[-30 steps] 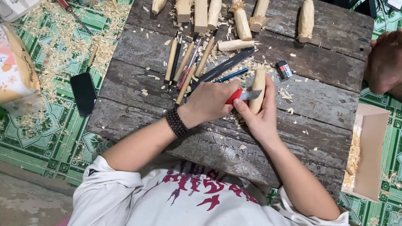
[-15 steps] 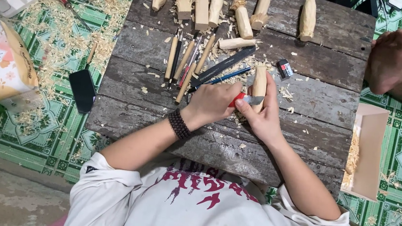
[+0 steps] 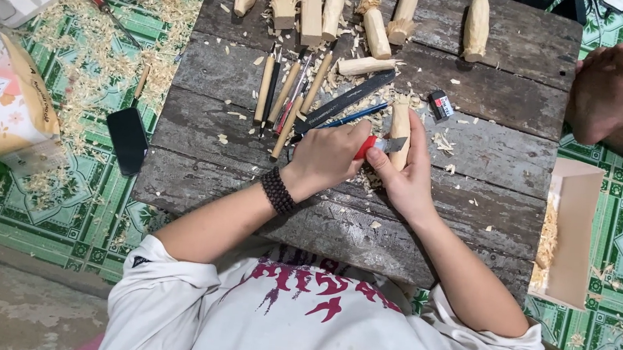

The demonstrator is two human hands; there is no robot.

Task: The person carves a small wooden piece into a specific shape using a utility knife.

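My left hand (image 3: 326,157), with a dark bead bracelet at the wrist, grips a red-handled knife (image 3: 376,145). Its short blade lies against a pale wooden piece (image 3: 400,124). My right hand (image 3: 405,183) holds that piece from below, resting on the grey plank table (image 3: 478,208). Both hands meet near the table's middle, with wood chips scattered under them.
Several carving tools (image 3: 285,91) lie just beyond my hands, and a row of rough carved wooden pieces (image 3: 310,5) lines the far edge. A small black box (image 3: 440,104) sits to the right. Another person's foot (image 3: 606,90), a cardboard box (image 3: 571,233), a printed bag (image 3: 3,104) and a black trowel (image 3: 126,136) surround the table.
The knife blade has shifted slightly along the wooden piece. Both hands stay in the same spot on the table.
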